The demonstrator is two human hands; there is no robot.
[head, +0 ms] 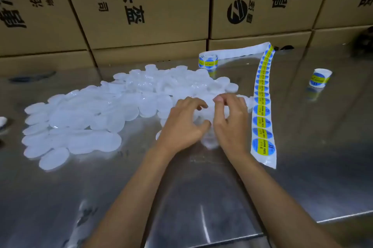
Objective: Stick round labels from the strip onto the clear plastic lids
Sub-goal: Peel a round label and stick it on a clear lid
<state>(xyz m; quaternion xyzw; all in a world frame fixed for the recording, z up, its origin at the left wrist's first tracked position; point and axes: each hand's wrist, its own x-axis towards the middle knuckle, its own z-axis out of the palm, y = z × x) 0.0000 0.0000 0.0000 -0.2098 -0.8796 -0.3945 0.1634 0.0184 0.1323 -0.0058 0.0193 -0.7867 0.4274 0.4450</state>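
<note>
- Head view: your left hand (182, 124) and right hand (230, 118) meet over a small stack of clear lids (209, 136) on the steel table (121, 197); both sets of fingers are curled inward around it, thumbs close together at the near side.
- How tightly you hold the stack is hard to tell — the lids are translucent and mostly hidden behind your fingers.
- Your right fingertips (219, 98) pinch together at the far top of the stack; whether a label sits between them cannot be made out.
- Just right of your right hand lies the label strip (262, 114), flat on the table. Its long axis runs away from you, its free end nearest you, and the blue-and-yellow round labels face up.
- At the far end the strip folds left, showing its white backing, and leads to a label roll (209, 60) beyond your hands.
- Left and beyond your left hand spreads the loose lid pile (90, 114), overlapping flat discs — it reaches right up to your grip.
- A second small roll (320, 78) stands well right of the strip.
- Cardboard boxes (151, 15) wall off the far table edge; bare steel lies open nearer you, under your forearms.
</note>
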